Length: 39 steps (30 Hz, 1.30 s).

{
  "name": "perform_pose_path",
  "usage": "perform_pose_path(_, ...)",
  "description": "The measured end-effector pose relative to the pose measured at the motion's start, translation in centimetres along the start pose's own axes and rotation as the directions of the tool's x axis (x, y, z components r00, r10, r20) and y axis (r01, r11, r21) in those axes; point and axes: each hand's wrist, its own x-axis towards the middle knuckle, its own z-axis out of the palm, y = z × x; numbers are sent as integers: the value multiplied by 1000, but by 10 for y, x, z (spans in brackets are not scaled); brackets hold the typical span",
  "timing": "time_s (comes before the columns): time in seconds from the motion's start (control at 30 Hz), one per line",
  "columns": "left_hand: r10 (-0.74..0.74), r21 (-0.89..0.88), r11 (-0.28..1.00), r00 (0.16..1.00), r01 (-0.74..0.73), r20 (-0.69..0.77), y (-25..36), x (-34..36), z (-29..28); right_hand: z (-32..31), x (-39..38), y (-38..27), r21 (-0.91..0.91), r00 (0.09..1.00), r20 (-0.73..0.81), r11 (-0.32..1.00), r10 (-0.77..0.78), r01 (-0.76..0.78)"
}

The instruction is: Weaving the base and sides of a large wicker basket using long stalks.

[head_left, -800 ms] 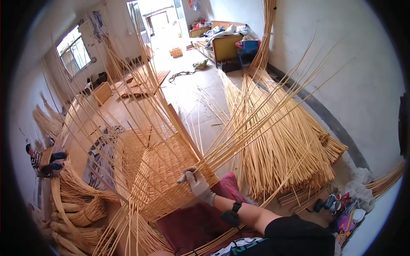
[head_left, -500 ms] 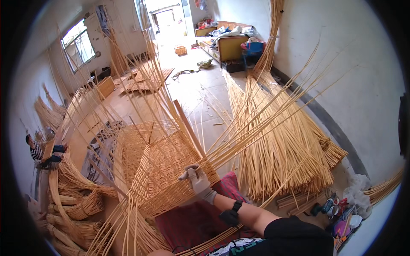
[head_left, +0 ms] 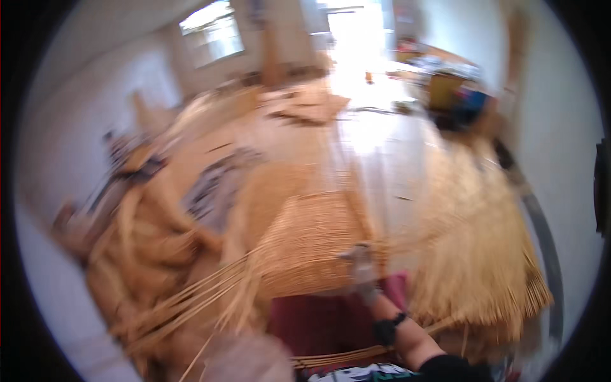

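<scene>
- Head view, placement: the woven basket [head_left: 312,223] lies at centre frame, its near wall just above the dark red cloth [head_left: 309,325].
- Head view, right hand [head_left: 364,267]: gloved, curled and pinching the near wall close to its right corner; exact fingertip placing is blurred.
- Head view, left hand: a pale blurred shape at lower centre may be it; whether spread or pressed together, I cannot tell.
- Head view, surroundings: long rods [head_left: 191,296] fan from the near left corner toward lower left; a large rod pile [head_left: 477,248] fills the right of the frame.
- Assessment: the right hand should brace the corner firmly without crushing the weave.
- Recommendation: keep the fanned rods separated, bend each gradually, and press the weave down evenly; a sharp kink would probably crack one.
</scene>
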Motion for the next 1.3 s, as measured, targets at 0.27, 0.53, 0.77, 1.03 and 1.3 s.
perform_pose_path(0.27,-816,205,548,572,811,-78,-123,-146,80,-19,39,-53,910,802,-114,385,586,-153)
perform_pose_path(0.53,-879,516,420,477,746,26,-141,-183,102,-13,42,-43,909,802,-115,388,586,-153)
perform_pose_path(0.77,-885,546,392,465,740,4,-145,-197,110,-19,41,-54,912,776,-91,365,624,-186)
perform_pose_path(1.03,-889,542,392,458,744,15,-146,-198,112,-18,40,-47,907,787,-130,392,603,-151)
perform_pose_path(1.3,-888,529,401,459,747,25,-146,-193,109,-11,36,-36,889,785,-119,417,609,-189)
